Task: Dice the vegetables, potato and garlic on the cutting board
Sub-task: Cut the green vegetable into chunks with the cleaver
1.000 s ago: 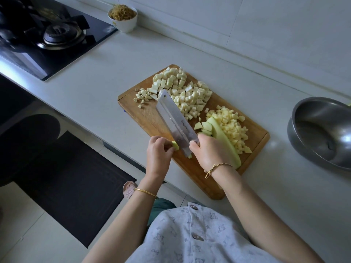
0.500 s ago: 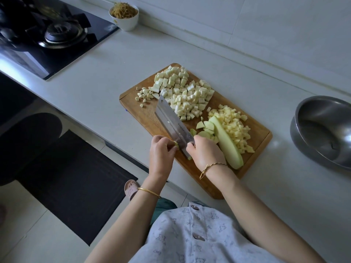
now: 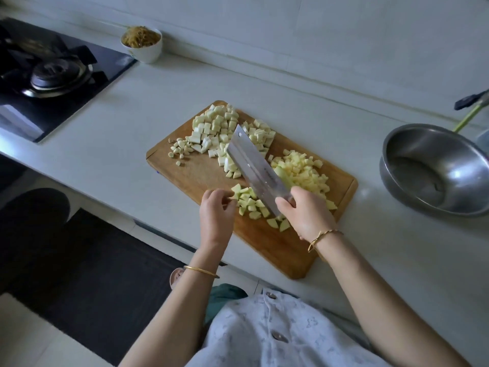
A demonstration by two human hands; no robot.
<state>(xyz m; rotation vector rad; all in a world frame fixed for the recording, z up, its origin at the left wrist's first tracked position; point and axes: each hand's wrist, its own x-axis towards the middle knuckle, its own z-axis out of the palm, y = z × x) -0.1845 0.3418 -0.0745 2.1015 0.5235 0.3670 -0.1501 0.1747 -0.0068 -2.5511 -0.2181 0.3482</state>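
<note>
vegetables sit mostly diced on the cutting board (image 3: 277,250); right hand (image 3: 307,215) is clamped round the cleaver (image 3: 254,168) handle, flat of the blade facing the camera and running away across the board; cannot tell if the edge touches the wood; left hand (image 3: 215,215) is just left of the blade, fingers curled, fingertips at a small heap of green-skinned chunks (image 3: 248,201); cannot tell if it pinches a piece or only touches; hands are close together, one each side of the blade; a pale green uncut length (image 3: 281,172) shows just behind the blade; beside it yellow potato dice (image 3: 301,168); white dice pile (image 3: 214,128) at the far end, garlic bits (image 3: 180,149) at its left; steel bowl (image 3: 434,168) on the counter to the right, well apart; white cup (image 3: 141,43) by the wall; gas hob (image 3: 53,72) far left; judgement: step in hand is dicing the last green-skinned vegetable, task near its end; next move calls for clearing the cut chunks, bringing the uncut length under the blade, left fingertips tucked back
</note>
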